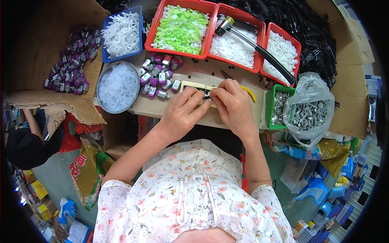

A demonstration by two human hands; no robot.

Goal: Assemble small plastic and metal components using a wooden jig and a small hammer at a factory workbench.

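On the cardboard work surface in front of me lies a small cream-coloured oblong casing (189,84) with black and metallic parts inside it. My left hand (181,113) holds its near left side, fingers bent and pressed down on it. My right hand (236,106) is closed in a pinch at its right end, the fingertips close to those of the left. What sits between the right fingertips is too small to make out. Just behind the right hand lie pliers with a yellow handle (249,94), partly covered by that hand.
Small grey-and-purple motors (156,77) lie left of the casing, beside a round metal bowl (98,91) of translucent pieces. Red trays (210,30) stand behind, a hammer (259,48) across them. Rightward are a green box (269,107) of metal pins and a plastic bag (312,85) of shafts.
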